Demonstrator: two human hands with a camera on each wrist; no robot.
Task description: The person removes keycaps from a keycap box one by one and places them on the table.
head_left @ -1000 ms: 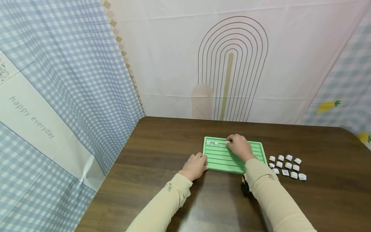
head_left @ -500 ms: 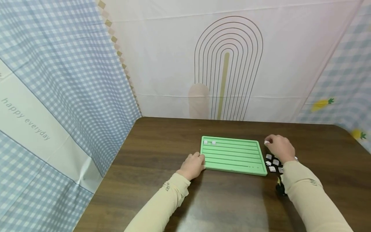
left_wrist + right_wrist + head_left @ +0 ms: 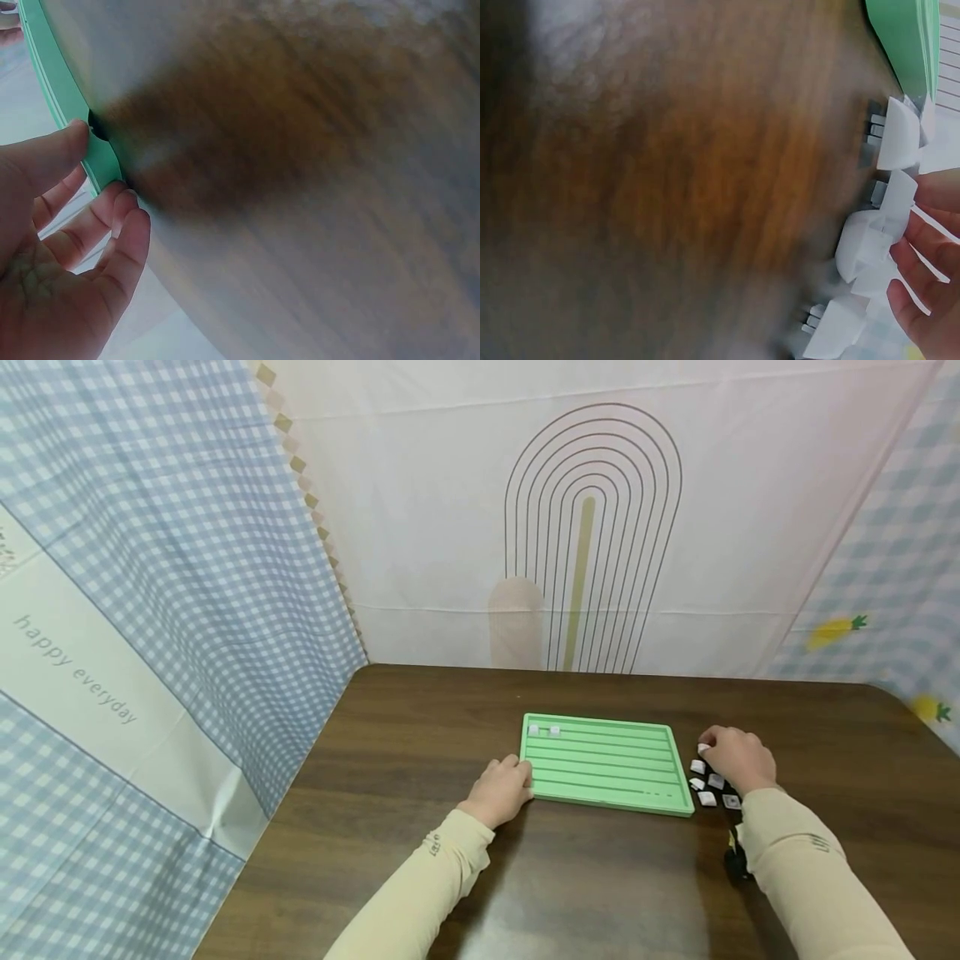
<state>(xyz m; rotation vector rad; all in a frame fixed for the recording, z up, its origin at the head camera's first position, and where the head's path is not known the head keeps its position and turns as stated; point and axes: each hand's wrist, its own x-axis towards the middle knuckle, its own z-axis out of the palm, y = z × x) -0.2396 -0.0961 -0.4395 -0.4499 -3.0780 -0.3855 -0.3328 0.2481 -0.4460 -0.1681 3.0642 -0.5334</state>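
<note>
A shallow green tray [image 3: 600,768] with lengthwise ridges lies on the table. My left hand [image 3: 498,791] grips its near left corner; in the left wrist view the thumb [image 3: 64,150] presses the green wall and the fingers curl round the corner. Two white keycaps [image 3: 554,731] sit in the tray's far left end. Right of the tray, my right hand [image 3: 738,760] pinches a white keycap [image 3: 702,748] at its fingertips, low over a group of loose keycaps [image 3: 707,798]. The hand hides part of that group. Stems show under some keycaps [image 3: 900,135] in the right wrist view.
The brown wooden table [image 3: 420,727] extends around the tray. Behind it hangs a white cloth [image 3: 427,527] with an arch print, and a blue checked cloth [image 3: 202,527] hangs at the left. A small black object [image 3: 737,862] shows beneath the right wrist.
My right hand has moved right from the tray's far row with the third keycap, then lowered it beside the loose ones. Two keycaps stay in the tray. My left hand keeps its grip.
</note>
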